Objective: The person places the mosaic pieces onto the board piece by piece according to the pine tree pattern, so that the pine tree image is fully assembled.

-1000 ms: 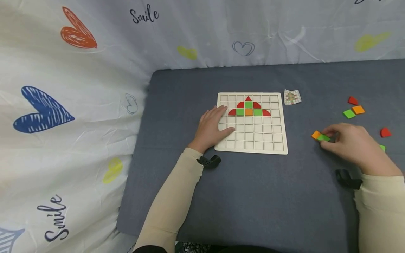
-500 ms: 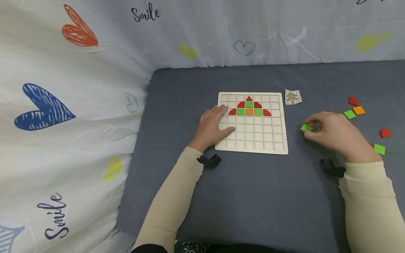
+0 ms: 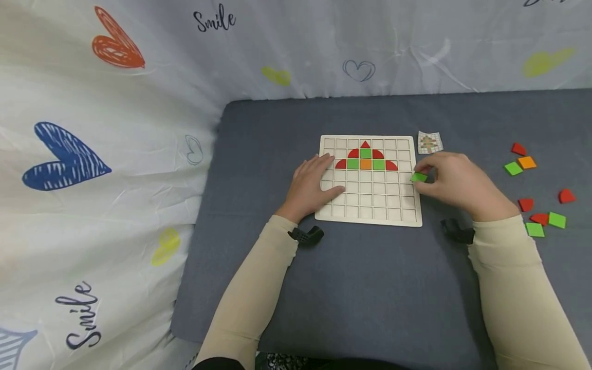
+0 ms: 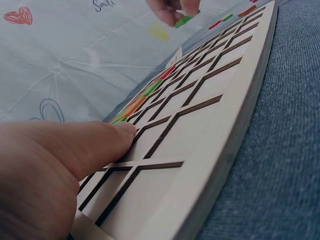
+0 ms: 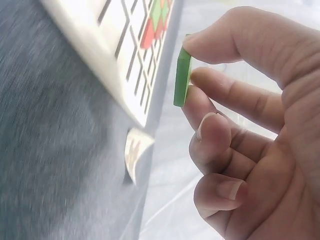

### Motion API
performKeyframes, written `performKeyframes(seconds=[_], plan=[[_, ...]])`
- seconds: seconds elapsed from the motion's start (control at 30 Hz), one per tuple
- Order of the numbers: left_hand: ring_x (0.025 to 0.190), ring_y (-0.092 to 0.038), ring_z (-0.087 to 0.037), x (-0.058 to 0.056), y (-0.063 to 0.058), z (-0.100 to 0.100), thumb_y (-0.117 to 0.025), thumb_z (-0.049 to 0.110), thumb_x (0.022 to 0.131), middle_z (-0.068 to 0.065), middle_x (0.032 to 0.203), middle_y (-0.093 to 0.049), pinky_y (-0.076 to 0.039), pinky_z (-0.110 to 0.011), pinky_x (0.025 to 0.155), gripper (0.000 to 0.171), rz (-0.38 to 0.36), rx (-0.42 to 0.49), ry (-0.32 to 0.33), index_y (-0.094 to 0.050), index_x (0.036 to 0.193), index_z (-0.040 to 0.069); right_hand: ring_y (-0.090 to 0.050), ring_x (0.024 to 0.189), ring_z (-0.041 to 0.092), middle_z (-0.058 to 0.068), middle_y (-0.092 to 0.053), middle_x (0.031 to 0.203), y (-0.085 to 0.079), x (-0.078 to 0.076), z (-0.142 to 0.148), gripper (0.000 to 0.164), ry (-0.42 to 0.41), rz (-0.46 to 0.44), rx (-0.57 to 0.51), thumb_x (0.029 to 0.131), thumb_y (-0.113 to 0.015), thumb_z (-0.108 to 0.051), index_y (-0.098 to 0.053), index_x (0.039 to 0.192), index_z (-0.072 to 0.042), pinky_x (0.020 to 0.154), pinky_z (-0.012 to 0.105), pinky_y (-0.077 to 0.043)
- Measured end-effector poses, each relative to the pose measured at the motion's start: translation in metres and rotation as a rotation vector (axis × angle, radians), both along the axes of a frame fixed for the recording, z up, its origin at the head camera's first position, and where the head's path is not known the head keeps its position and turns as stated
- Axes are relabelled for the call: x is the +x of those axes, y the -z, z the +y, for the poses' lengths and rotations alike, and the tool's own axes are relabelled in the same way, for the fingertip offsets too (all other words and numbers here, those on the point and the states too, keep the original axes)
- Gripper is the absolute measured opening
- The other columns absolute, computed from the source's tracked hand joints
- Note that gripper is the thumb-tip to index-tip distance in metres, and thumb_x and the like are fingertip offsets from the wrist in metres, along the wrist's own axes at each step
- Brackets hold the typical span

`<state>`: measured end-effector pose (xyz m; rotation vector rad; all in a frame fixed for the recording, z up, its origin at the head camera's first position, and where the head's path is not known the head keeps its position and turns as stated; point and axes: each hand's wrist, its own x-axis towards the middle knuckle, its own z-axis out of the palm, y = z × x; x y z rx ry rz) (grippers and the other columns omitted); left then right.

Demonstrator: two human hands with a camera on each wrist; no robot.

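A pale gridded board (image 3: 370, 208) lies on the grey table, with red, green and orange pieces set in its upper rows. My left hand (image 3: 309, 187) rests on the board's left edge, fingers extended; the left wrist view shows its thumb (image 4: 95, 145) on the grid. Between thumb and fingertips, my right hand (image 3: 458, 182) pinches a green square tile (image 5: 182, 75) just above the board's right edge. Its remaining fingers are curled in the right wrist view. A small pattern card (image 3: 430, 143) lies beside the board's upper right corner.
To the right lie loose pieces: a red one (image 3: 519, 149), an orange square (image 3: 526, 162) and a green square (image 3: 513, 168). Nearer are several more red and green pieces (image 3: 557, 220). A printed white curtain (image 3: 305, 46) borders the table's back and left.
My right hand has moved left from the loose pieces to the board's edge with the green tile. An orange tile seen beside it a second ago no longer shows. My left hand stays put.
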<state>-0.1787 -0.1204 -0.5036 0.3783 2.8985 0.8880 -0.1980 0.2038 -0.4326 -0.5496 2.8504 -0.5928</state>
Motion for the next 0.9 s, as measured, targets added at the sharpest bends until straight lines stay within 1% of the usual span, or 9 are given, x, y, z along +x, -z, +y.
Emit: performKeyframes(seconds=[0.1,0.23,0.33,0.47,0.53,0.7,0.77,0.9], plan=[[0.161,-0.022,-0.020,0.000,0.000,0.000,-0.072,0.051,0.096,0.000,0.170,-0.036,-0.011,-0.041,0.132,0.082,0.003,0.002,0.005,-0.039,0.164,0.019,-0.059,0.080,0.025,0.018,-0.073,0.102,0.000,-0.002,-0.008,0.029,-0.017,-0.004,-0.016,0.087,-0.078,-0.018,-0.076,0.109,0.001,0.060,0.037,-0.047],[0.161,-0.022,-0.019,-0.001,0.000,0.000,-0.072,0.051,0.096,0.000,0.170,-0.035,-0.010,-0.041,0.132,0.082,0.004,-0.001,0.003,-0.038,0.164,0.019,-0.057,0.072,0.023,0.016,-0.074,0.102,0.000,-0.005,-0.017,0.027,-0.046,0.003,-0.045,0.087,-0.077,-0.015,-0.077,0.110,-0.001,0.059,0.037,-0.046],[0.161,-0.023,-0.019,-0.001,0.000,0.000,-0.072,0.051,0.096,-0.001,0.170,-0.036,-0.011,-0.041,0.132,0.082,0.008,-0.002,0.002,-0.039,0.164,0.019,-0.056,0.074,0.023,0.015,-0.074,0.102,0.002,-0.008,-0.022,0.026,-0.063,0.006,-0.066,0.087,-0.076,-0.015,-0.077,0.109,-0.001,0.062,0.038,-0.046],[0.160,-0.025,-0.021,0.000,0.001,0.000,-0.073,0.050,0.095,-0.001,0.169,-0.037,-0.012,-0.043,0.132,0.081,0.015,0.004,0.001,-0.041,0.163,0.019,-0.058,0.083,0.025,0.015,-0.073,0.106,0.003,-0.010,-0.032,0.025,-0.086,-0.008,-0.090,0.087,-0.075,-0.014,-0.078,0.109,-0.003,0.072,0.041,-0.047],[0.160,-0.025,-0.021,0.000,0.001,-0.001,-0.074,0.049,0.095,-0.001,0.169,-0.038,-0.013,-0.044,0.132,0.081,0.019,0.006,-0.001,-0.041,0.163,0.018,-0.058,0.081,0.024,0.015,-0.074,0.107,0.004,-0.011,-0.037,0.025,-0.100,-0.008,-0.099,0.087,-0.075,-0.013,-0.078,0.110,-0.003,0.074,0.042,-0.047],[0.160,-0.024,-0.020,0.000,0.002,-0.001,-0.073,0.050,0.096,-0.001,0.169,-0.038,-0.012,-0.043,0.132,0.081,0.021,0.006,0.002,-0.041,0.163,0.019,-0.056,0.072,0.023,0.013,-0.074,0.101,0.003,-0.015,-0.049,0.025,-0.128,0.018,-0.106,0.086,-0.074,-0.011,-0.077,0.109,-0.002,0.070,0.041,-0.047],[0.160,-0.024,-0.020,-0.001,0.002,0.000,-0.073,0.051,0.096,-0.001,0.169,-0.037,-0.011,-0.042,0.132,0.081,0.021,0.008,0.005,-0.041,0.163,0.019,-0.059,0.077,0.025,0.013,-0.074,0.102,0.002,-0.016,-0.054,0.025,-0.133,0.016,-0.107,0.085,-0.073,-0.011,-0.077,0.109,-0.002,0.072,0.042,-0.049],[0.161,-0.023,-0.020,0.000,0.001,0.000,-0.072,0.052,0.096,0.000,0.170,-0.036,-0.010,-0.042,0.132,0.082,0.012,0.009,0.005,-0.040,0.164,0.019,-0.064,0.090,0.029,0.015,-0.075,0.108,0.001,-0.018,-0.062,0.028,-0.155,-0.003,-0.099,0.086,-0.074,-0.013,-0.077,0.111,-0.002,0.082,0.048,-0.054]])
